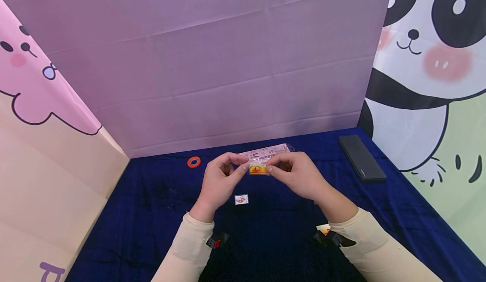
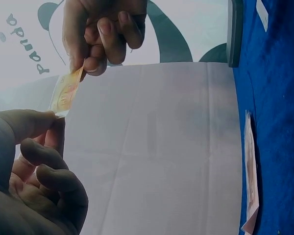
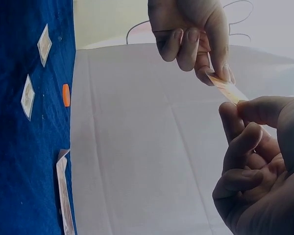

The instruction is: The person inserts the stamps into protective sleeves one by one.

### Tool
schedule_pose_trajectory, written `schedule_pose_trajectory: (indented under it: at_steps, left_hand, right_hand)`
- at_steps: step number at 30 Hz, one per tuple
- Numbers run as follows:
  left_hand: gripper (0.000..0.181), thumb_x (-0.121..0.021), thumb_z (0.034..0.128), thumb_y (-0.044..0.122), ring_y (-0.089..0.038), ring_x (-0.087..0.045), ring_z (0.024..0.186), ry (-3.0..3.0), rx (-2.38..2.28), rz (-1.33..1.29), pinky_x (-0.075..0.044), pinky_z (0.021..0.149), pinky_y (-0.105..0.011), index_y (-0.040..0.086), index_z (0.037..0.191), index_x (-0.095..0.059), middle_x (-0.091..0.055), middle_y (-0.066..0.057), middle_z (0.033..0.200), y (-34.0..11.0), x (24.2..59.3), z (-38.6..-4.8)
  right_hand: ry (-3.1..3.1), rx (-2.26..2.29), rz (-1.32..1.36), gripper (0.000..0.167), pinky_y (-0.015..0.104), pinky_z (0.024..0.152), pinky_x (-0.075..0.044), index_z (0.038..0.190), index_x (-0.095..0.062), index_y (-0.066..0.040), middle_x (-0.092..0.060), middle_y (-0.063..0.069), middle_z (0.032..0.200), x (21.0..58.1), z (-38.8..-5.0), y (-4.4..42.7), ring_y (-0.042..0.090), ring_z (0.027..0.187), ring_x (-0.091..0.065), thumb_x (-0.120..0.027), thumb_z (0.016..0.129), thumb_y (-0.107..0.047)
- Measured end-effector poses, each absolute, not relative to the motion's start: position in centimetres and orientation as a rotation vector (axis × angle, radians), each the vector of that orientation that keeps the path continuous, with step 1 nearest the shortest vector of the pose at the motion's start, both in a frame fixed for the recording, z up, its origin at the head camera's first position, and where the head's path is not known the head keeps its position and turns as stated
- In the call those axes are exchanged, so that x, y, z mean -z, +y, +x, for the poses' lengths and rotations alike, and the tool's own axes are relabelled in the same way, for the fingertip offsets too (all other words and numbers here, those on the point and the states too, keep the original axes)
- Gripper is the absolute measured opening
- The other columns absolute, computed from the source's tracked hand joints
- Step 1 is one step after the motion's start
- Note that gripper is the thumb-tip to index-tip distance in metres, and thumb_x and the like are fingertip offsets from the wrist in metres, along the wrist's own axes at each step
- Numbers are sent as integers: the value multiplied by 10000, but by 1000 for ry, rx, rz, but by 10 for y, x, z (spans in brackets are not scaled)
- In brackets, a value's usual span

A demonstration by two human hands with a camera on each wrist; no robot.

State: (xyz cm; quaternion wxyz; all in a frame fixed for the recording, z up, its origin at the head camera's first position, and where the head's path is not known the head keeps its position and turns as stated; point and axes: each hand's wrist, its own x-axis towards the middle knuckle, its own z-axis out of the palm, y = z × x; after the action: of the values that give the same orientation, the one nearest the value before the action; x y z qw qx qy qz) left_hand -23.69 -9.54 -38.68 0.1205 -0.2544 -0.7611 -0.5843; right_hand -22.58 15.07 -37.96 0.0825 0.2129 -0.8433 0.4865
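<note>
Between my two hands is a small yellow-and-red card in a clear plastic sleeve (image 1: 257, 169), held up above the table. My left hand (image 1: 222, 178) pinches its left end with thumb and forefinger. On the opposite end, the thumb and forefinger of my right hand (image 1: 298, 174) pinch as well. In the left wrist view the sleeved card (image 2: 66, 93) is tilted, with clear plastic showing at its lower end. A small white picture card (image 1: 241, 199) lies on the blue cloth below the hands.
Behind the hands lies a long pink printed packet (image 1: 281, 148), partly hidden. An orange ring-shaped roll (image 1: 194, 162) sits to the left. A black flat case (image 1: 362, 158) lies at the right edge. Another card (image 1: 323, 229) shows partly beside the right wrist. Fabric walls enclose the blue cloth (image 1: 152, 214).
</note>
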Motion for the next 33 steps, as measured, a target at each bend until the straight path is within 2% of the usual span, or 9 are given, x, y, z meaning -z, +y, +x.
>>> schedule_pose_trajectory:
  at_steps: [9,20,29,33]
  left_hand:
    - [118,-766,980,158,-172,-427,520,-2239,1708,-751,-356,477,-252,132,1093,-785,-693,-16,959,-94,387,-238]
    - [142,-760,981,131,-171,-402,529,-2219,1717,-734,-320,482,-247,68,1106,-784,-698,-45,958,-94,385,-235]
    - [82,-763,981,148,-189,-405,530,-2215,1696,-731,-322,481,-252,135,1057,-789,-659,-25,866,-93,387,-236]
    - [85,-761,982,146,-198,-406,536,-2211,1704,-723,-321,484,-249,126,1061,-787,-651,-34,864,-94,387,-236]
  right_hand:
    - [-2516,-1470,641,32,289,562,-421,994,-793,-163,-628,13,812,380,-225,150,228,665,-520,-766,977,-158]
    - [-2502,-1477,619,60,287,585,-423,1005,-797,-148,-673,5,864,380,-226,150,228,690,-534,-743,997,-174]
    - [-2496,-1459,602,45,294,579,-416,1005,-779,-150,-615,14,818,379,-225,150,228,679,-522,-749,991,-181]
    - [-2493,-1457,597,42,296,583,-413,1000,-772,-153,-604,18,825,380,-225,151,227,680,-517,-739,999,-179]
